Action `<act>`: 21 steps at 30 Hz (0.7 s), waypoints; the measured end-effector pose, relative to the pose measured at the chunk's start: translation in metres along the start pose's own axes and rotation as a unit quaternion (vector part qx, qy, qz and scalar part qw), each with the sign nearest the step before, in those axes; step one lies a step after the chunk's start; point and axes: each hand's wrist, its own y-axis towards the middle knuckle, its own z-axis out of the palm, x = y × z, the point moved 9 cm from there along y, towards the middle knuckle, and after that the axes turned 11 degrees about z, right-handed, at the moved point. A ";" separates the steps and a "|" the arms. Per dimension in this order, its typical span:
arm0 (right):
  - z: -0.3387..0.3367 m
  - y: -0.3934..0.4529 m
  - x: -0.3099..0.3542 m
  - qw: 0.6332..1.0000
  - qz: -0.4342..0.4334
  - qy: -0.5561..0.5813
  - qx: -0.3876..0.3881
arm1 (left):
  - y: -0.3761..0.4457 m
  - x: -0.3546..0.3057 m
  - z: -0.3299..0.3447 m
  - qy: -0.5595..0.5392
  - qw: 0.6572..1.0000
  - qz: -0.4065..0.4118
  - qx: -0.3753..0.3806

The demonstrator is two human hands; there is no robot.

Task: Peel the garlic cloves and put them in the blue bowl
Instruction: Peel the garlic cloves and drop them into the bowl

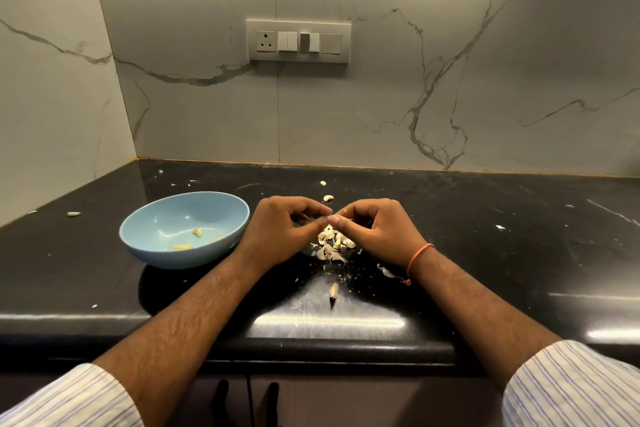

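Observation:
The blue bowl (145,246) sits on the black counter at the left, with a few peeled garlic cloves (196,232) inside. My left hand (280,230) and my right hand (377,230) meet fingertip to fingertip just right of the bowl, pinching a small garlic clove (331,217) that is mostly hidden by the fingers. Below the hands lies a pile of garlic cloves and papery skins (334,246). One unpeeled clove (333,289) lies nearer the counter's front edge.
Loose cloves lie beyond the hands (328,198) and far left of the bowl (73,213). Skin flakes are scattered over the counter (485,253). A marble wall with a switch panel (298,41) stands behind; the side wall closes the left.

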 end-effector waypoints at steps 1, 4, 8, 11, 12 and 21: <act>0.000 -0.001 0.002 1.000 -0.008 0.007 0.002 | 0.000 0.002 -0.002 -0.009 1.000 -0.009 -0.007; -0.002 0.001 0.002 1.000 -0.013 0.028 -0.004 | -0.002 0.007 -0.002 -0.041 0.998 -0.041 -0.012; -0.004 0.004 -0.001 0.997 -0.021 0.068 -0.021 | -0.004 0.011 0.002 -0.060 0.996 -0.061 0.001; -0.005 0.005 -0.005 0.996 -0.021 0.089 -0.023 | -0.004 0.012 0.003 -0.056 0.996 -0.068 0.007; -0.005 0.005 -0.005 0.995 -0.021 0.097 -0.024 | -0.004 0.012 0.004 -0.054 0.996 -0.070 0.010; -0.002 0.006 -0.002 0.995 -0.053 0.083 0.001 | -0.003 0.018 0.009 -0.027 0.995 -0.086 0.047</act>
